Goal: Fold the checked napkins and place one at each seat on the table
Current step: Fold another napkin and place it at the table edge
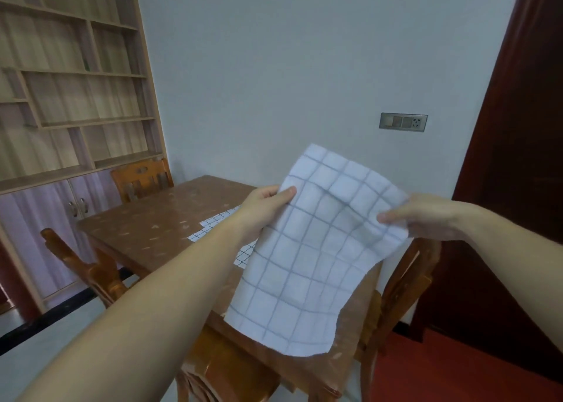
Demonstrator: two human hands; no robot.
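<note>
at the far left stood the wooden shelving (76, 97), with a chair (141, 179) before it at the table's far end; the brown table (152, 222) ran toward me, and on it, partly hidden behind the forearm, lay more checked cloth (213, 225), flat, though i couldn't tell how many pieces or whether any were folded; the left hand (265, 206) pinched the upper left edge of the held napkin (310, 264), thumb on top, fingers curled behind; the napkin hung in the air above the table's near corner, open and unfolded, its lower end drooping free, with slack between the two grips; the right hand (426, 216) gripped the right edge, thumb across the front, its other fingers behind the cloth where i couldn't see them; beyond it a second chair (402, 280) stood at the table's right side, then the dark door (518, 158); to my eye the fold had not begun; it would go best if both hands slid to true corners and drew the top edge taut, so the grid lines ran straight and could guide edge to edge; laying it on bare tabletop would likely crease crisper than folding in mid-air, where the limp tail could twist
</note>
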